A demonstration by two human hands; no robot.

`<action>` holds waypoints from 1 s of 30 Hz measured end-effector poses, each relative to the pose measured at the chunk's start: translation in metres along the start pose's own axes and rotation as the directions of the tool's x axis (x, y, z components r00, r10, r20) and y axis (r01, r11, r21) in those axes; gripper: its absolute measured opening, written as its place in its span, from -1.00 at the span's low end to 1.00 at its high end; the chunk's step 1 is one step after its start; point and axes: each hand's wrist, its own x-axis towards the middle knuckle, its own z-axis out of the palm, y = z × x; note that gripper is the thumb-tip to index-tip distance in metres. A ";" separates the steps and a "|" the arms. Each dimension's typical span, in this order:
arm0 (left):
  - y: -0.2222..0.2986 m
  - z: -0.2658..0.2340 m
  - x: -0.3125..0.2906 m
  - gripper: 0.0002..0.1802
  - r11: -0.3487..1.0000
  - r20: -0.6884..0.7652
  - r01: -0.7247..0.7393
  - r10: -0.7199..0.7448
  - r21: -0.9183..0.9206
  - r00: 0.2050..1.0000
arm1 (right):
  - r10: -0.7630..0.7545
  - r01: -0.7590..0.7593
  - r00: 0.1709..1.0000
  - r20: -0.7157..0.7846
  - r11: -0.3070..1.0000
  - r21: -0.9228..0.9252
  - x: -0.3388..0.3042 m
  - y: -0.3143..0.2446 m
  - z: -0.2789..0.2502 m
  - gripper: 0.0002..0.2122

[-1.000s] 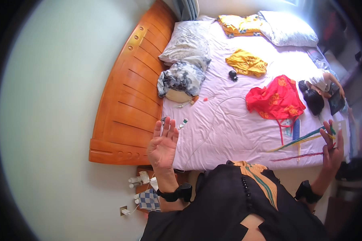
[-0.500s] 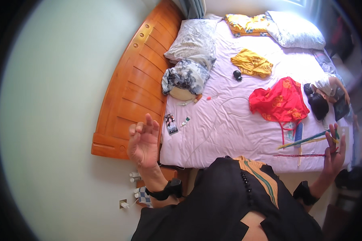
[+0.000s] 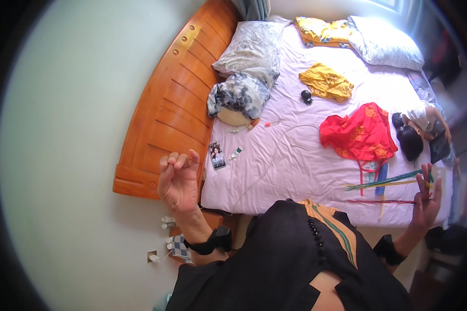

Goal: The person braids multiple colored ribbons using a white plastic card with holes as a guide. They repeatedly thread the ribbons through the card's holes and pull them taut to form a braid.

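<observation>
My right hand [image 3: 425, 202] is raised at the right, fingers pointing up. Several coloured cords run leftward from between its fingers: a teal cord [image 3: 389, 179], a yellow cord [image 3: 397, 183] and a dark red cord [image 3: 381, 201]. Their loose ends stretch over the bed's near right part. At the left, in front of the headboard, my left hand [image 3: 180, 184] is held up with its fingers curled in toward the thumb. Whatever it pinches, if anything, is too small to make out. Both wrists wear black bands.
A bed [image 3: 275, 171] with a pinkish sheet fills the middle, its wooden headboard [image 3: 161, 119] on the left. On it lie a phone [image 3: 217, 155], a red garment [image 3: 360, 132], a yellow garment [image 3: 327, 82] and a blue comb [image 3: 382, 179]. A person [image 3: 423, 124] lies at the right with a tablet.
My left hand has shifted slightly left, its fingers curling in more. My right hand has moved a little left and down, carrying the cords along.
</observation>
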 end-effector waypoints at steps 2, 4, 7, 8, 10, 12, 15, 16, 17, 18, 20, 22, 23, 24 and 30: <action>-0.001 0.002 0.000 -0.80 1.000 -0.008 -0.011 0.011 -0.011 1.000 | 0.018 -0.018 1.000 -0.021 0.999 0.030 0.001 -0.002 0.002 -0.55; -0.001 0.001 0.001 -0.79 0.999 0.002 -0.020 0.020 -0.034 1.000 | 0.020 -0.018 0.999 -0.045 0.999 0.037 0.001 -0.003 0.004 -0.55; 0.001 0.003 0.001 -0.78 0.998 0.011 -0.037 0.038 -0.053 0.999 | 0.019 -0.017 0.998 -0.057 0.999 0.043 -0.001 -0.005 0.004 -0.55; 0.003 0.001 0.001 -0.78 0.996 -0.004 -0.054 0.054 -0.072 0.999 | 0.024 -0.022 0.999 -0.036 0.998 0.056 -0.001 -0.006 0.003 -0.55; 0.008 -0.007 0.001 -0.77 0.991 -0.040 -0.084 0.081 -0.107 0.996 | 0.034 -0.033 0.999 -0.014 0.996 0.077 -0.001 -0.006 -0.001 -0.55; 0.012 -0.011 0.001 -0.80 0.993 -0.028 -0.077 0.075 -0.088 0.997 | 0.045 -0.044 0.999 -0.008 0.994 0.095 -0.001 -0.005 -0.004 -0.54; 0.016 -0.018 0.000 -0.82 0.994 -0.033 -0.084 0.082 -0.075 0.996 | 0.077 -0.078 0.997 0.013 0.989 0.122 -0.003 -0.006 -0.007 -0.54; 0.016 -0.019 0.000 -0.82 0.993 -0.037 -0.089 0.087 -0.074 0.996 | 0.078 -0.078 0.997 0.006 0.990 0.119 -0.003 -0.006 -0.006 -0.54; 0.016 -0.021 0.000 -0.82 0.993 -0.049 -0.092 0.088 -0.076 0.995 | 0.079 -0.078 0.997 -0.001 0.990 0.115 -0.004 -0.006 -0.005 -0.54; 0.015 -0.022 0.000 -0.83 0.992 -0.060 -0.094 0.089 -0.081 0.994 | 0.078 -0.077 0.997 -0.008 0.991 0.111 -0.005 -0.006 -0.006 -0.54; 0.015 -0.027 0.000 -0.84 0.992 -0.080 -0.091 0.084 -0.089 0.993 | 0.098 -0.095 0.995 -0.024 0.989 0.117 -0.005 -0.006 -0.006 -0.54; 0.017 -0.035 0.001 -0.84 0.992 -0.096 -0.082 0.073 -0.098 0.993 | 0.108 -0.103 0.993 -0.042 0.988 0.115 -0.005 -0.007 -0.002 -0.54; 0.018 -0.038 0.001 -0.84 0.991 -0.108 -0.086 0.075 -0.100 0.991 | 0.109 -0.103 0.993 -0.052 0.989 0.108 -0.006 -0.006 0.000 -0.54; 0.018 -0.041 0.002 -0.84 0.991 -0.123 -0.088 0.075 -0.103 0.990 | 0.110 -0.103 0.992 -0.064 0.990 0.100 -0.007 -0.006 0.004 -0.54; 0.023 -0.069 0.015 -0.84 0.992 -0.180 -0.078 0.058 -0.103 0.982 | 0.102 -0.102 0.985 -0.142 0.995 0.010 -0.011 0.001 0.025 -0.55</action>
